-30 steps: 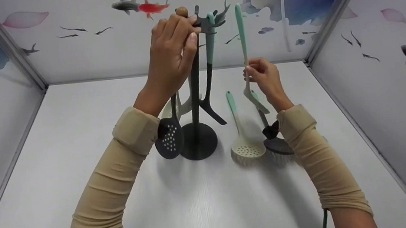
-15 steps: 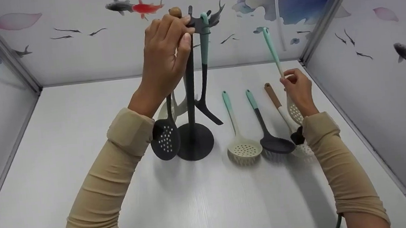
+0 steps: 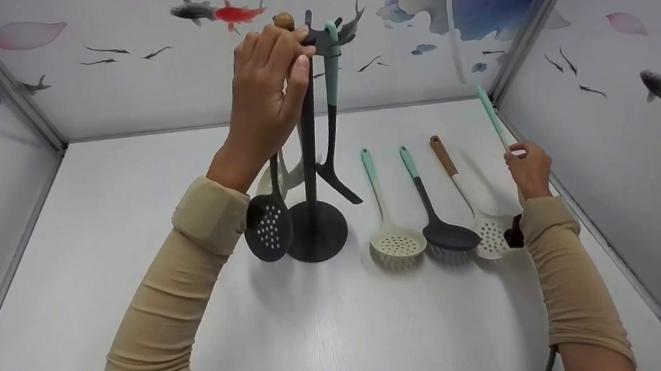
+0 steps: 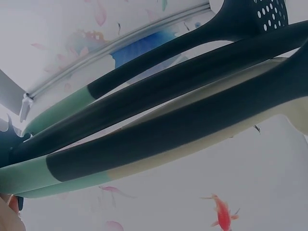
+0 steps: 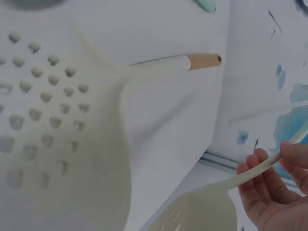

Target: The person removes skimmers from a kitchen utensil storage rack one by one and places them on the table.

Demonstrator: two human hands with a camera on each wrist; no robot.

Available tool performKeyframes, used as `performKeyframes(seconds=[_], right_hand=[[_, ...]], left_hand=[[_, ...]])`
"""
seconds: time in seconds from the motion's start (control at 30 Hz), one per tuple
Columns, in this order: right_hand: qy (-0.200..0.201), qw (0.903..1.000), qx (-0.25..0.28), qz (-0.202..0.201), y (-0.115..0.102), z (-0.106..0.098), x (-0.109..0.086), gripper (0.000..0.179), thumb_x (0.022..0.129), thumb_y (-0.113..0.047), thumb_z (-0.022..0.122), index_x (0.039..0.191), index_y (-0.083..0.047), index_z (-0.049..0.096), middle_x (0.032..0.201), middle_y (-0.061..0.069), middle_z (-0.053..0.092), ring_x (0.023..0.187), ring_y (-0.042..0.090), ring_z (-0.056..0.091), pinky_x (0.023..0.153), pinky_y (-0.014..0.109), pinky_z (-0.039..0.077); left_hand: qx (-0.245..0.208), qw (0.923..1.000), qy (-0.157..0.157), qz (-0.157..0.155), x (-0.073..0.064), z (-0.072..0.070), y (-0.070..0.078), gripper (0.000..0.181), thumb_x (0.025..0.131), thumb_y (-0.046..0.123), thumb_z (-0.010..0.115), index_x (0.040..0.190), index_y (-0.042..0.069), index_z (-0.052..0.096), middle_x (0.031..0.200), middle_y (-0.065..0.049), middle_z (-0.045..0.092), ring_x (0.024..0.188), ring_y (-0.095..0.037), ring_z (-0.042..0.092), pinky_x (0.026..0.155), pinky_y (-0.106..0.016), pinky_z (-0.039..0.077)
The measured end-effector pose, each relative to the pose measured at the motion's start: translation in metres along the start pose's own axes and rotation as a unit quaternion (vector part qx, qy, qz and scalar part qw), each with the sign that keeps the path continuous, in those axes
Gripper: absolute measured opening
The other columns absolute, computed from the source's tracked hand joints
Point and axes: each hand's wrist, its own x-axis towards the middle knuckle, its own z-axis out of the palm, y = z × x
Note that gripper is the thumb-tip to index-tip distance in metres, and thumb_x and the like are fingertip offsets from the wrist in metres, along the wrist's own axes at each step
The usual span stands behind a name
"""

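My left hand (image 3: 263, 80) grips the top of a black utensil stand (image 3: 316, 235), just under its wooden knob (image 3: 284, 21). A black skimmer (image 3: 269, 228), a black utensil with a mint handle (image 3: 332, 131) and pale utensils hang from it; their handles cross the left wrist view beside the black pole (image 4: 168, 89). Over at the right, my right hand (image 3: 530, 169) pinches the cream shaft of a slotted utensil with a mint handle (image 3: 490, 112). Its pierced cream head (image 5: 202, 209) points downward in the right wrist view; my sleeve hides it in the head view.
In a row on the white table (image 3: 320, 332) lie a cream skimmer (image 3: 398, 243), a black ladle-like utensil (image 3: 452, 236) and a cream slotted turner with a brown handle (image 3: 446, 156). Printed walls (image 3: 134, 95) enclose the table at the back and sides.
My right hand has carried the slotted utensil rightward and down, past the row of utensils, uncovering the brown-handled turner. My left hand keeps its grip on the stand.
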Motion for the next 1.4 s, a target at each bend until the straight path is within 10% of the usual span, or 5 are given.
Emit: performKeyframes(seconds=[0.27,0.6,1.07,1.23,1.4], right_hand=[[0.019,0.9977,-0.063,-0.012,0.033,0.000,-0.002,0.020,0.089,-0.001,0.048,0.101,0.011,0.058,0.101,0.033,0.058,0.078,0.030,0.051,0.065,0.034,0.039],[-0.076,0.9885,-0.125,-0.037,0.054,0.002,0.006,0.037,0.085,0.003,0.035,0.110,0.016,0.059,0.114,0.037,0.055,0.081,0.038,0.052,0.069,0.041,0.044],[-0.320,0.9326,-0.158,0.052,0.046,-0.002,0.008,0.075,0.090,-0.027,0.047,0.143,0.008,0.007,0.143,0.041,-0.005,0.131,0.059,0.002,0.107,0.061,0.014],[-0.348,0.9187,-0.179,0.052,0.041,0.001,0.004,0.077,0.092,-0.030,0.046,0.144,0.007,0.003,0.145,0.038,-0.001,0.132,0.056,0.007,0.109,0.058,0.016],[-0.377,0.8939,-0.242,0.003,0.048,0.014,0.014,0.049,0.092,-0.027,0.047,0.122,0.012,0.043,0.117,0.036,0.041,0.105,0.044,0.045,0.092,0.050,0.039]], left_hand=[[0.004,1.0000,-0.006,0.000,-0.001,0.000,0.000,0.026,0.091,0.019,0.040,0.099,0.004,0.059,0.111,-0.010,0.059,0.098,-0.023,0.046,0.098,-0.034,0.032],[0.002,1.0000,-0.003,0.001,-0.002,-0.002,0.000,0.025,0.091,0.018,0.040,0.099,0.004,0.060,0.113,-0.009,0.060,0.098,-0.023,0.046,0.098,-0.034,0.031],[0.005,1.0000,-0.004,0.007,-0.001,0.000,0.000,0.025,0.091,0.018,0.040,0.099,0.004,0.060,0.113,-0.009,0.060,0.099,-0.023,0.047,0.099,-0.034,0.032],[0.002,1.0000,-0.004,0.004,-0.001,0.000,0.000,0.025,0.091,0.018,0.040,0.099,0.004,0.060,0.115,-0.009,0.060,0.100,-0.023,0.047,0.099,-0.034,0.031],[0.013,0.9998,-0.013,-0.001,-0.001,-0.002,0.000,0.025,0.092,0.018,0.039,0.098,0.004,0.059,0.115,-0.009,0.059,0.101,-0.022,0.047,0.098,-0.034,0.031]])
